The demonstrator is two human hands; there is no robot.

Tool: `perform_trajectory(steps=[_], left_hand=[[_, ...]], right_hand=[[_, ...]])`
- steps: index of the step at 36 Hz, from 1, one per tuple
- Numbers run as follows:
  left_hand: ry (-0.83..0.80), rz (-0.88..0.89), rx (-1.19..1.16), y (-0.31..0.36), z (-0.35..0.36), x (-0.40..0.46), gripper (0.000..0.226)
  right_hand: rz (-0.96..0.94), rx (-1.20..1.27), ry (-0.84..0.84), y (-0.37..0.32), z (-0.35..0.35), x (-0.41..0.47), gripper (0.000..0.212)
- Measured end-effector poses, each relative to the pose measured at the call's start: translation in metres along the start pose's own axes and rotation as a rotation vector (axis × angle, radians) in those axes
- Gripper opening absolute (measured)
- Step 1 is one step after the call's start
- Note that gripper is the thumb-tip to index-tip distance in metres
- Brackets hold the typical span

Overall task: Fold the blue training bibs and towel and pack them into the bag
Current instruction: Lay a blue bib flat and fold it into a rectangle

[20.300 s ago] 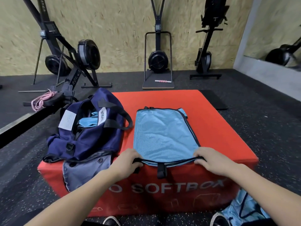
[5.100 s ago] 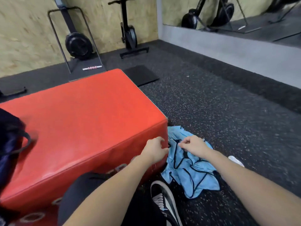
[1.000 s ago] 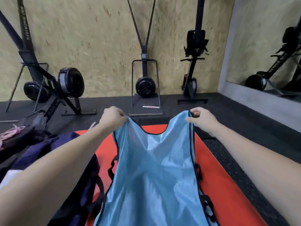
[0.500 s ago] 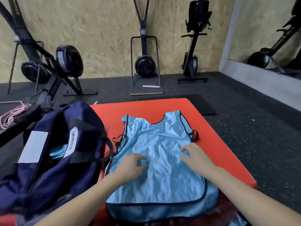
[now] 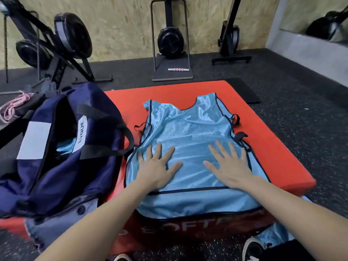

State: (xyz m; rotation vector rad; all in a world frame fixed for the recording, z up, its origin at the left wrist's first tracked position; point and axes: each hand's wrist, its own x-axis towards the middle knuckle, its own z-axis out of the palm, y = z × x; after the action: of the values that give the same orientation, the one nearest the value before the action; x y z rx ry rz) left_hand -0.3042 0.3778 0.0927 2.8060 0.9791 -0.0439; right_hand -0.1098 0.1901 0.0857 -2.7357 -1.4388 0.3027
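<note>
Bib [image 5: 190, 140] spread flat on red box [image 5: 282, 157], unfolded | left hand [image 5: 156, 166] and right hand [image 5: 230, 165] pressed on it, fingers splayed | bag [image 5: 62, 157] left, open, blue fabric already inside | further blue cloth near right, on floor.

Bag [image 5: 56, 157] interior mostly dark; blue cloth [image 5: 65, 147] inside half hidden; bag's left end cut off.

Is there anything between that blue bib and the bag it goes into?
Nothing visible does. The blue bib lies flat on the red box under both hands, and the bag sits right beside it, mouth open, only its strap looping across.
</note>
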Motion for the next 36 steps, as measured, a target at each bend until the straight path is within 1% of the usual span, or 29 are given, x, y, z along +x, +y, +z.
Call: perform_trajectory(steps=[4,10,16,18,20,22,24,26,27,29,31,33,36], left_hand=[[-0.008,-0.008,0.001,-0.001,-0.004,0.027,0.08],[-0.001,-0.008,0.006,-0.004,-0.007,0.072,0.084],[0.017,0.007,-0.034,-0.006,-0.007,0.08,0.083],[0.073,0.038,-0.085,-0.007,-0.006,0.076,0.081],[0.188,0.135,-0.152,-0.01,-0.006,0.067,0.075],[0.26,0.297,-0.22,-0.012,-0.008,0.055,0.069],[0.228,0.411,-0.308,-0.013,-0.012,0.042,0.064],[0.166,0.46,-0.365,-0.013,-0.015,0.031,0.054],[0.15,0.475,-0.367,-0.013,-0.015,0.027,0.047],[0.139,0.485,-0.361,-0.013,-0.012,0.02,0.032],[0.141,0.473,-0.371,-0.011,-0.01,0.015,0.021],[0.154,0.453,-0.37,-0.008,-0.011,0.012,0.018],[0.16,0.421,-0.349,-0.002,-0.012,0.008,0.02]], right_hand=[[-0.005,-0.021,0.021,0.007,-0.007,0.028,0.091],[0.001,-0.027,0.044,0.017,-0.014,0.067,0.091],[-0.003,-0.011,0.057,0.02,-0.014,0.075,0.089],[-0.029,0.036,0.118,0.019,-0.015,0.072,0.087],[-0.123,0.105,0.253,0.018,-0.019,0.066,0.081],[-0.266,0.18,0.318,0.016,-0.023,0.057,0.065],[-0.395,0.282,0.308,0.011,-0.025,0.047,0.044],[-0.447,0.341,0.262,0.004,-0.027,0.036,0.027],[-0.459,0.332,0.226,0.002,-0.028,0.031,0.021],[-0.454,0.255,0.159,-0.001,-0.026,0.025,0.018],[-0.429,0.204,0.148,-0.003,-0.025,0.021,0.017],[-0.416,0.191,0.178,-0.007,-0.026,0.019,0.015],[-0.412,0.138,0.207,-0.014,-0.029,0.016,0.017]])
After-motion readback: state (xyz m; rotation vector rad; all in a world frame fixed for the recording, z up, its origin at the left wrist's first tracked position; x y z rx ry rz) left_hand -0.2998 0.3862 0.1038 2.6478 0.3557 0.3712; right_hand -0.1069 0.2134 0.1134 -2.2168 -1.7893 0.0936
